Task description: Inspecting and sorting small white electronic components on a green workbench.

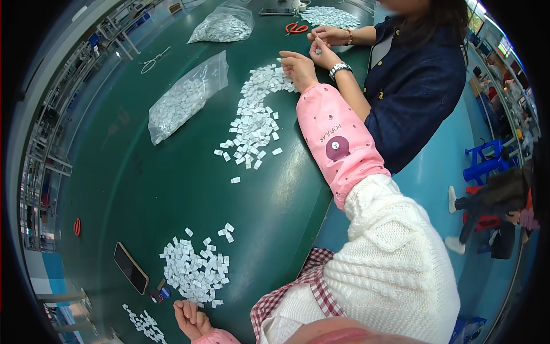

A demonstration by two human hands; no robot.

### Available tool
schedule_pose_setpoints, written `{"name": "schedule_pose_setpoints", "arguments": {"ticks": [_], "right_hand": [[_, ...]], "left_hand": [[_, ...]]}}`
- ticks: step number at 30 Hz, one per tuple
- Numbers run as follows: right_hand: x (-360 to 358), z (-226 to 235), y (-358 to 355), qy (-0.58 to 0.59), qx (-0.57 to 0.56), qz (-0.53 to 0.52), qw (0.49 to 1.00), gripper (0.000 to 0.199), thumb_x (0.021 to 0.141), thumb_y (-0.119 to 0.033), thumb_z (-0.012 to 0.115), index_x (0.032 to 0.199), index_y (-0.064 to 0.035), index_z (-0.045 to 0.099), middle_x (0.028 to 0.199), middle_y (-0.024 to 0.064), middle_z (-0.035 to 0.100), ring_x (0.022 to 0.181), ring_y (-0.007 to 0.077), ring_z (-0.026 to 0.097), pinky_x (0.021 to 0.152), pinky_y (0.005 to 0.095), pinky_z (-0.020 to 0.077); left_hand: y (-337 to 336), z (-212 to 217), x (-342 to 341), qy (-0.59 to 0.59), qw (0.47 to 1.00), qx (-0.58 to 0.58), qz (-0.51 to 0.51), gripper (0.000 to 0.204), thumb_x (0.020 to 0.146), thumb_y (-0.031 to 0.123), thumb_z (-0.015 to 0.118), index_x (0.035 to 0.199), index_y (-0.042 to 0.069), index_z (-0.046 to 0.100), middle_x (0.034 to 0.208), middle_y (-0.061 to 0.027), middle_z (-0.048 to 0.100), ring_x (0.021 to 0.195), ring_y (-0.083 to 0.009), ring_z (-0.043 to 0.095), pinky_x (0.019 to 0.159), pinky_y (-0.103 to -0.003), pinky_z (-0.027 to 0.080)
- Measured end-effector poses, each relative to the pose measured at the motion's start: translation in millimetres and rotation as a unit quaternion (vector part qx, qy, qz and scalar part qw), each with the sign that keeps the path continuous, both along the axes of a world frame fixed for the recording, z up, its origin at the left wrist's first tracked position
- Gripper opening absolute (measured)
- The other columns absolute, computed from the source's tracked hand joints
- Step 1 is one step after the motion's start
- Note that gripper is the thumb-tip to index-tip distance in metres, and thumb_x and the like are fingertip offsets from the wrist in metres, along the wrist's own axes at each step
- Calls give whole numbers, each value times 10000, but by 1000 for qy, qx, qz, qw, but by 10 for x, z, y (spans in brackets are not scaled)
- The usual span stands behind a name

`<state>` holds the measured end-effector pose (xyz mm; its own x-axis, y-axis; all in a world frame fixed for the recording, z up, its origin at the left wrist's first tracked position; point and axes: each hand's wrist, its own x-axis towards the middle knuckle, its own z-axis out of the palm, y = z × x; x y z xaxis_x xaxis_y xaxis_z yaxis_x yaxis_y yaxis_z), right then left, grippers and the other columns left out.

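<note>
While the left hand (193, 321) in the head view lies with curled fingers at the edge of the lower pile of small white rectangular pieces (195, 270), the right hand (299, 70) has its fingers extended at the far end of the upper white pile (255, 117). I cannot tell whether either grips a piece. Both piles lie on the green tabletop (189, 195).

Small white rectangular pieces (196, 274), loose, flat or overlapping, mixed angles. Rounded pile (186, 259) just right of the phone (131, 268), few strays at its upper edge. Long curved pile (256, 117) well beyond the phone, up-right; single piece (235, 180) apart at its near end. Small patch (143, 325) below the phone.
</note>
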<state>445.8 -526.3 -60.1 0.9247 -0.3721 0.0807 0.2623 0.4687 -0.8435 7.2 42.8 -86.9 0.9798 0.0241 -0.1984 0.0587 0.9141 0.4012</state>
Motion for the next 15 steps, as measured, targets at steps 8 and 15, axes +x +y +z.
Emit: {"name": "schedule_pose_setpoints", "arguments": {"ticks": [8,15], "right_hand": [[-3,-26,57,-8,-86,-28,996,354,829,19,626,1181,48,594,844,80,643,685,105,558,620,190,426],[24,-47,43,-14,-83,-43,996,350,836,7,638,1172,49,552,887,103,657,715,119,590,625,196,449]], "left_hand": [[-17,96,-12,22,1000,13,-10,177,1054,178,424,1089,26,507,722,-18,390,512,-74,277,353,-208,191],[151,-176,-29,-17,999,-39,-14,174,1053,177,427,1086,28,509,716,-12,387,512,-73,271,351,-208,190]]}}
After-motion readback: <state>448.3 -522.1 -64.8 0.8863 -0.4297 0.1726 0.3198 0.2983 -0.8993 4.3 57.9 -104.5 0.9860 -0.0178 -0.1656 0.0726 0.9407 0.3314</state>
